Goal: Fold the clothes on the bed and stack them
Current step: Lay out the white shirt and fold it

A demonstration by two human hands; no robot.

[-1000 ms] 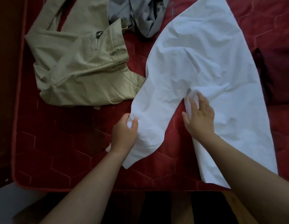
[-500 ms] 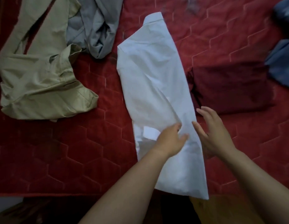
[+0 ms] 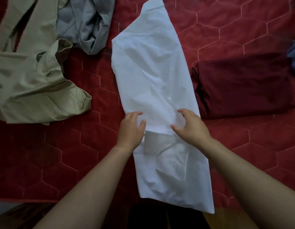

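left hand (image 3: pixel 131 128) at the left edge of the white shirt (image 3: pixel 151 71), right hand (image 3: pixel 192 125) at its right edge, both with fingers loosely curved and gripping nothing. the shirt lies folded into a long strip on the red hexagon-quilted bedspread (image 3: pixel 226 30), its near end overhanging the bed's edge. khaki trousers (image 3: pixel 33 90) and a grey garment (image 3: pixel 87 25) lie to the left, a folded maroon garment (image 3: pixel 242 85) to the right.

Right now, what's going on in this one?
A person is folding a white shirt on a red bed. It lies folded into a long narrow strip. The left hand and right hand sit at its middle, loosely curled; whether either has a grip is unclear. A folded maroon garment lies to its right. Khaki trousers and a grey garment lie unfolded on the left.
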